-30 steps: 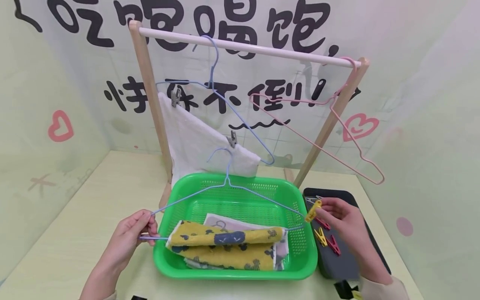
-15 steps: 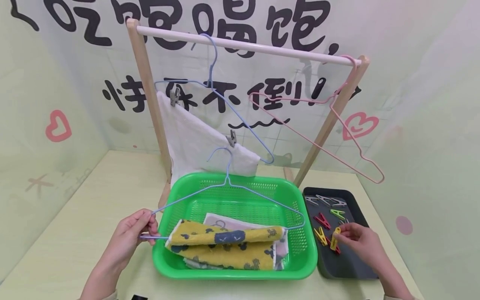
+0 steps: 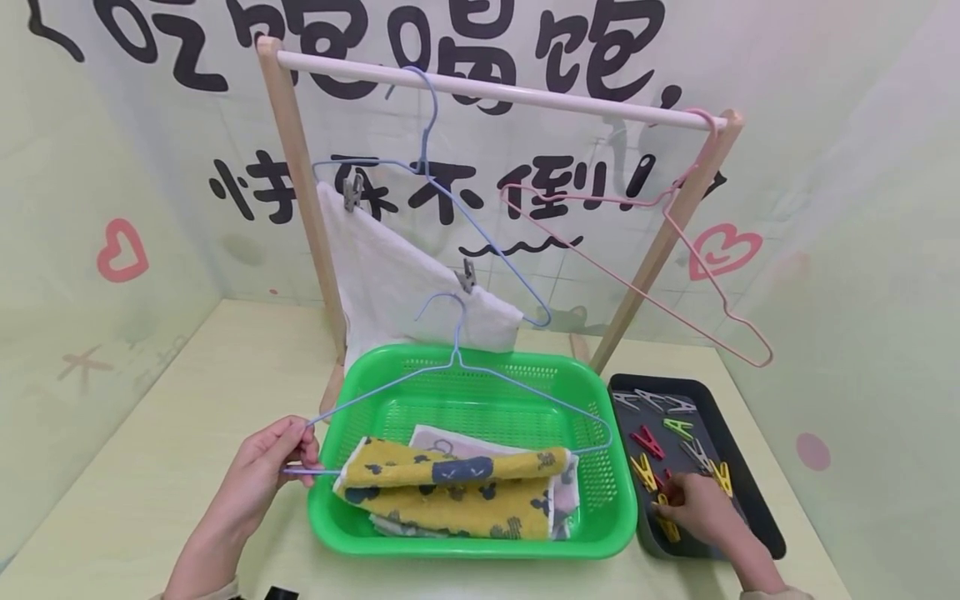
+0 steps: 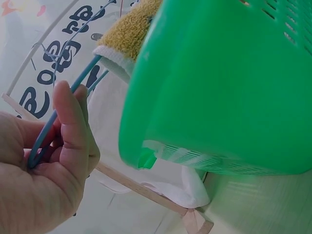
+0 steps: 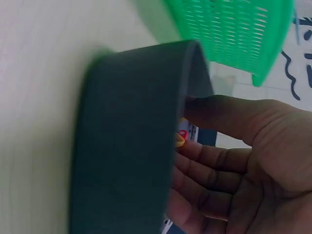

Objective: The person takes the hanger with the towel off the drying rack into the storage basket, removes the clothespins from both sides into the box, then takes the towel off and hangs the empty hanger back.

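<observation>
My left hand [image 3: 273,454] grips the left end of a blue wire hanger [image 3: 525,387], curled round its wire [image 4: 46,131]. A yellow towel [image 3: 457,500] with dark blue prints is folded over the hanger's lower bar, above the green basket. Down in the dark tray, my right hand [image 3: 701,504] pinches a yellow clothespin [image 3: 667,527] at the tray's near left. In the right wrist view the tray wall [image 5: 131,141] hides most of that clothespin, and only a yellow bit shows by the fingertips.
Beneath the towel stands the green basket [image 3: 472,547] with pale cloth inside. The dark tray [image 3: 750,492] holds several red, yellow, green and grey clothespins. Behind, a rack [image 3: 495,90] carries a blue hanger with a clipped white cloth [image 3: 405,275] and a pink hanger [image 3: 645,292].
My right hand has moved from the hanger's right end to the tray and then lower into it, with the yellow clothespin. My left hand and the towel have stayed in place.
</observation>
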`<action>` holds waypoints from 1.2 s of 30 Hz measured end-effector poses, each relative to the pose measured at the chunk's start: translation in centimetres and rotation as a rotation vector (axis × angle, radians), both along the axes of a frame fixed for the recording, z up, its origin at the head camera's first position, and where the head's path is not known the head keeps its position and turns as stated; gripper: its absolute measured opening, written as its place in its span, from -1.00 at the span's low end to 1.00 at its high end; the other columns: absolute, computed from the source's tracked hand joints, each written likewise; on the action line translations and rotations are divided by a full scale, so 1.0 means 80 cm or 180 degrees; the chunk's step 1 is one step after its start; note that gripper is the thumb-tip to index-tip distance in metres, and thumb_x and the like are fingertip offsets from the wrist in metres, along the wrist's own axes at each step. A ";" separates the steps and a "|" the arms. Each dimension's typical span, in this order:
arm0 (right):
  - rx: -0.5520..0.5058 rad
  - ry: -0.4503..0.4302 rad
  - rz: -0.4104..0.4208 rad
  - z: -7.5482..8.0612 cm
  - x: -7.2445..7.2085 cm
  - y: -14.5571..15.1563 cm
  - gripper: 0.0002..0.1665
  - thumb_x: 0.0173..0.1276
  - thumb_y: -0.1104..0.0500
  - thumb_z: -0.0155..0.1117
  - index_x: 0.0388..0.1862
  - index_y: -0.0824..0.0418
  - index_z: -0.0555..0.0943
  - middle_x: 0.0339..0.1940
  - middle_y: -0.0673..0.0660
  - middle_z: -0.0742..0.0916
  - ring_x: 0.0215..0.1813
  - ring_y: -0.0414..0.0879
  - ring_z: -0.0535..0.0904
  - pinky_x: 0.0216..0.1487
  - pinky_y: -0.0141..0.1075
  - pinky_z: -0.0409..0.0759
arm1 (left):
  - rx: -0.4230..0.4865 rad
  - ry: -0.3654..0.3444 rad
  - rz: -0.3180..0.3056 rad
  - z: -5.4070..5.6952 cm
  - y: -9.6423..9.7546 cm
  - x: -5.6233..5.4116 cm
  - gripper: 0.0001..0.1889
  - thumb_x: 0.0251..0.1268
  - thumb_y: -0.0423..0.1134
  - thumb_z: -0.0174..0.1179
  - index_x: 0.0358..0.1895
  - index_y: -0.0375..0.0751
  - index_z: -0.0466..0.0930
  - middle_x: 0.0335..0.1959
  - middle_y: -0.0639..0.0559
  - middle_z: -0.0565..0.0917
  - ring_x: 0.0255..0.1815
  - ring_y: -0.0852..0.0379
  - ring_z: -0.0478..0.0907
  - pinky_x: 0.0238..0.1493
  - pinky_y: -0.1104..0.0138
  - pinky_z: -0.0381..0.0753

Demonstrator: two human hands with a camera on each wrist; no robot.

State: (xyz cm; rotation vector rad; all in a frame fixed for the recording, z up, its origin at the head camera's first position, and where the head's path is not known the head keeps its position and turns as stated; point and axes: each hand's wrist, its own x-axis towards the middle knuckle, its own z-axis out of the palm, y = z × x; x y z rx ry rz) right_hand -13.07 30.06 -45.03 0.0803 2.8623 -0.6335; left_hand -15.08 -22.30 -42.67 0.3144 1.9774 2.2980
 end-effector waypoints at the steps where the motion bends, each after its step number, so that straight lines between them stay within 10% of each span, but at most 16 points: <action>1: 0.0015 -0.0006 0.0013 -0.002 0.000 -0.001 -0.78 0.02 0.25 0.47 -0.55 0.25 0.55 -0.65 0.00 0.53 -0.56 -0.15 0.40 -0.56 -0.33 0.40 | 0.0001 -0.0003 0.0007 0.000 0.000 0.000 -0.70 0.54 -0.23 -0.20 -0.38 -0.15 0.47 -0.53 0.12 0.52 -0.51 0.26 0.50 -0.56 0.41 0.59; 17: 0.0529 -0.0113 0.0113 0.000 -0.002 -0.016 -0.70 0.01 0.18 0.51 -0.52 0.26 0.52 -0.64 0.01 0.49 -0.56 -0.13 0.36 -0.58 -0.29 0.33 | 0.0136 -0.0130 0.0469 0.005 -0.001 0.019 -0.69 0.53 -0.25 -0.19 -0.42 -0.22 0.45 -0.55 0.07 0.50 -0.53 0.20 0.54 -0.56 0.41 0.58; 27: -0.0434 0.2188 0.0029 0.045 0.013 -0.087 -0.87 0.05 0.42 0.40 -0.46 0.24 0.64 -0.61 -0.04 0.64 -0.59 -0.33 0.46 -0.64 -0.46 0.48 | 0.0206 -0.0133 0.0487 0.013 0.003 0.023 -0.68 0.53 -0.24 -0.18 -0.42 -0.21 0.46 -0.56 0.07 0.50 -0.55 0.19 0.54 -0.57 0.42 0.58; 36: -0.1669 0.1293 0.0437 0.058 -0.008 -0.170 -0.72 0.17 0.22 0.39 -0.15 0.33 0.66 -0.41 0.02 0.72 -0.39 -0.23 0.63 -0.41 -0.42 0.63 | 0.0317 -0.0122 0.0538 0.019 0.006 0.024 -0.69 0.52 -0.22 -0.17 -0.42 -0.20 0.46 -0.56 0.08 0.50 -0.56 0.18 0.55 -0.57 0.42 0.58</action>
